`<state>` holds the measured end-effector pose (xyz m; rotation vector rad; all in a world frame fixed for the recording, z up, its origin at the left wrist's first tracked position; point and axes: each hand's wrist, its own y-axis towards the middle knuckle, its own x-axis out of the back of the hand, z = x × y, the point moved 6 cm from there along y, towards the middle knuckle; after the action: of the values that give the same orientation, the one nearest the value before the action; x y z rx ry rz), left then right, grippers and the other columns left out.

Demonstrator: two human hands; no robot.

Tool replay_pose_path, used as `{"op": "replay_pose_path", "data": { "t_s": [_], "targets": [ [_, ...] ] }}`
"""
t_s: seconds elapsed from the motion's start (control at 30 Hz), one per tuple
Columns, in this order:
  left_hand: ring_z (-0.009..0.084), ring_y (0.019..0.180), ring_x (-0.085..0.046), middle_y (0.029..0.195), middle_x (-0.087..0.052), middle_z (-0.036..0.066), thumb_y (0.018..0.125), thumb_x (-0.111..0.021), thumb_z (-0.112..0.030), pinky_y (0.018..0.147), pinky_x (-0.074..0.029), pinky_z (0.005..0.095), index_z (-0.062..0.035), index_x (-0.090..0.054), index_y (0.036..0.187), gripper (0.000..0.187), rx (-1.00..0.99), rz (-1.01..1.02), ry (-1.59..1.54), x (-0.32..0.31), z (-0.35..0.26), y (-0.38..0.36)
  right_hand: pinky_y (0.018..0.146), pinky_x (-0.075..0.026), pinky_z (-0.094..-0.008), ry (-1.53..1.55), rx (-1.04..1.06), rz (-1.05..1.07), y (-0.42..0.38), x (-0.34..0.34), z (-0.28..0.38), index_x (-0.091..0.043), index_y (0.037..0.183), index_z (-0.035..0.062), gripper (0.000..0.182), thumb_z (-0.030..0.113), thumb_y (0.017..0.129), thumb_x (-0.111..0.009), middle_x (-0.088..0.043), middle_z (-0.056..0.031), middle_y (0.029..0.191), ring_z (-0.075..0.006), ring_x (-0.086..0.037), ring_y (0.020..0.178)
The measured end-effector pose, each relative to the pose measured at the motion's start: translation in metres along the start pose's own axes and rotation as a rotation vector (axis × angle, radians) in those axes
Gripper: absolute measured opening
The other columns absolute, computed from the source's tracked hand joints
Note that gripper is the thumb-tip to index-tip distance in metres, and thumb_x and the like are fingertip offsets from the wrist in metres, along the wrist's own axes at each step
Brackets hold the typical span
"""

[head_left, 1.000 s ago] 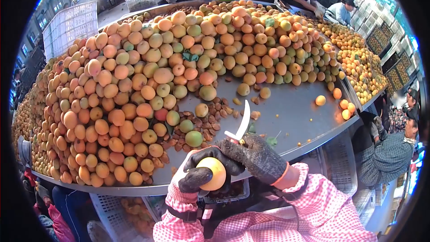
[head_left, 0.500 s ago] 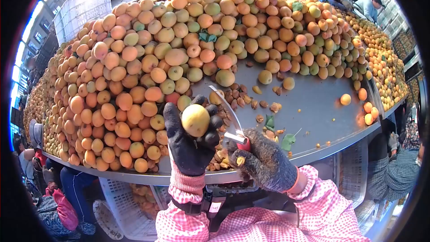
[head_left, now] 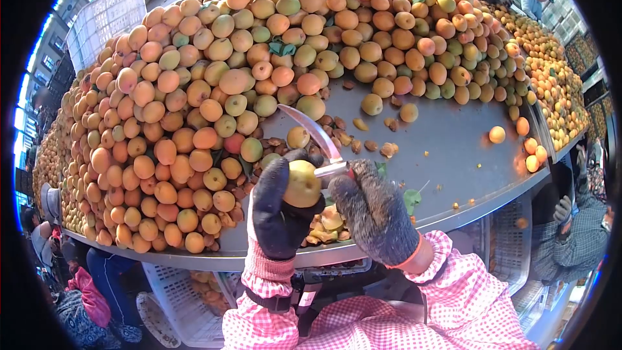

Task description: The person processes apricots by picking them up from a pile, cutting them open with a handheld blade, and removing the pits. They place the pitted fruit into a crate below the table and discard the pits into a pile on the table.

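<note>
My left hand (head_left: 277, 215), in a black glove, is closed round a yellow-green apricot (head_left: 302, 185) above the table's front edge. My right hand (head_left: 379, 214), in a worn grey glove, grips a curved knife (head_left: 316, 132) with a bright metal collar; its handle is mostly hidden in the fist. The collar end of the knife meets the right side of the held apricot, and the blade arcs up and left above it. Below and between the hands lie cut apricot pieces (head_left: 329, 223). Past the blade, brown pits (head_left: 340, 136) are scattered on the metal.
A large heap of apricots (head_left: 194, 100) covers the left and back of the metal table (head_left: 447, 155). Green leaves (head_left: 412, 199) lie near its front rim. White crates (head_left: 175, 304) stand underneath. A co-worker's gloved hand (head_left: 562, 210) shows at the right; other people are around the table.
My hands have come together, bringing the knife against the apricot. The left hand has turned and its fingers wrap the fruit more closely. The view has shifted slightly.
</note>
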<state>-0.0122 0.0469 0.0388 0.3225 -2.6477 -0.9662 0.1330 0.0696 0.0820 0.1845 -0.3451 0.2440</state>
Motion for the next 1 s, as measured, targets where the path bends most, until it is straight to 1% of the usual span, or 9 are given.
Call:
{"op": "replay_pose_path", "data": {
  "t_s": [0.07,0.1,0.2,0.4,0.47,0.6,0.8,0.83,1.0],
  "targets": [
    [0.0287,0.103,-0.06,0.119,-0.056,0.017,0.069,-0.074,0.003,0.089,-0.049,0.0386,-0.0081,-0.048,0.129,0.066,0.234,-0.072,-0.19,0.005,0.013,0.0,0.053,-0.045,-0.0414,0.024,0.122,-0.049,-0.007,-0.002,0.0,-0.054,0.096,0.0011,0.02,0.018,0.088,-0.06,-0.06,-0.016,0.069,-0.0355,-0.061,0.063],
    [0.0286,0.101,-0.061,0.119,-0.056,0.019,0.07,-0.074,0.003,0.085,-0.052,0.0381,-0.0092,-0.038,0.135,0.075,0.552,-0.189,-0.471,-0.002,0.023,-0.004,0.051,-0.044,-0.0408,-0.029,0.184,-0.019,-0.012,-0.006,0.002,-0.054,0.095,0.0011,0.02,0.019,0.087,-0.059,-0.059,-0.0159,0.068,-0.0353,-0.06,0.061],
    [0.0287,0.1,-0.061,0.118,-0.056,0.02,0.072,-0.074,0.001,0.079,-0.054,0.0383,-0.01,-0.026,0.141,0.085,0.714,-0.212,-0.674,0.002,0.028,-0.016,0.047,-0.043,-0.0396,-0.08,0.221,0.078,-0.027,-0.021,-0.005,-0.054,0.091,0.0016,0.019,0.02,0.087,-0.06,-0.058,-0.016,0.066,-0.0345,-0.06,0.058],
    [0.0257,0.089,-0.066,0.109,-0.061,0.019,0.075,-0.072,-0.003,0.073,-0.056,0.0353,-0.0094,-0.02,0.142,0.085,0.472,-0.138,-0.308,-0.004,0.009,-0.013,0.044,-0.041,-0.0393,-0.146,0.264,-0.009,-0.03,-0.02,-0.005,-0.054,0.087,0.0017,0.025,0.025,0.085,-0.064,-0.055,-0.0132,0.062,-0.0313,-0.057,0.053],
    [0.0254,0.09,-0.063,0.109,-0.059,0.019,0.099,-0.038,-0.03,0.075,-0.056,0.0354,-0.0022,-0.034,0.133,0.044,0.44,-0.087,-0.196,-0.006,-0.002,-0.008,0.044,-0.041,-0.0386,-0.228,0.317,-0.038,-0.03,-0.019,-0.002,-0.055,0.087,0.0023,0.025,0.025,0.085,-0.063,-0.055,-0.0116,0.061,-0.0303,-0.057,0.051],
    [0.0206,0.081,-0.063,0.094,-0.062,0.015,0.095,-0.034,-0.052,0.071,-0.054,0.032,0.0029,-0.055,0.109,0.06,0.92,-0.295,-0.558,-0.01,0.0,-0.009,0.042,-0.041,-0.0373,-0.475,0.478,-0.073,-0.03,-0.024,0.015,-0.055,0.088,0.0039,0.025,0.028,0.086,-0.061,-0.053,-0.0086,0.061,-0.027,-0.054,0.047],
    [0.0211,0.073,-0.063,0.087,-0.063,0.013,0.095,-0.034,-0.05,0.068,-0.053,0.0314,0.0032,-0.059,0.101,0.059,0.925,-0.553,-0.42,0.009,-0.004,-0.009,0.038,-0.04,-0.0383,-0.638,0.392,-0.03,-0.03,-0.046,0.001,-0.054,0.09,0.0026,0.029,0.031,0.087,-0.056,-0.052,-0.0101,0.06,-0.0258,-0.053,0.044],
    [0.021,0.074,-0.063,0.085,-0.063,0.013,0.096,-0.036,-0.047,0.068,-0.053,0.0315,0.0037,-0.06,0.099,0.056,0.892,-0.573,-0.39,0.013,-0.005,-0.007,0.044,-0.041,-0.0383,-0.608,0.316,0.011,-0.03,-0.048,0.001,-0.054,0.092,0.0011,0.028,0.024,0.081,-0.066,-0.053,-0.0116,0.07,-0.029,-0.055,0.05],
    [0.0205,0.073,-0.063,0.083,-0.064,0.014,0.096,-0.04,-0.041,0.07,-0.052,0.0321,0.0047,-0.06,0.098,0.051,0.777,-0.556,-0.251,0.02,-0.007,0.003,0.046,-0.043,-0.0386,-0.568,0.27,0.106,-0.024,-0.059,-0.009,-0.056,0.098,0.0028,0.026,0.022,0.083,-0.064,-0.054,-0.0121,0.071,-0.03,-0.056,0.054]
  ]
}}
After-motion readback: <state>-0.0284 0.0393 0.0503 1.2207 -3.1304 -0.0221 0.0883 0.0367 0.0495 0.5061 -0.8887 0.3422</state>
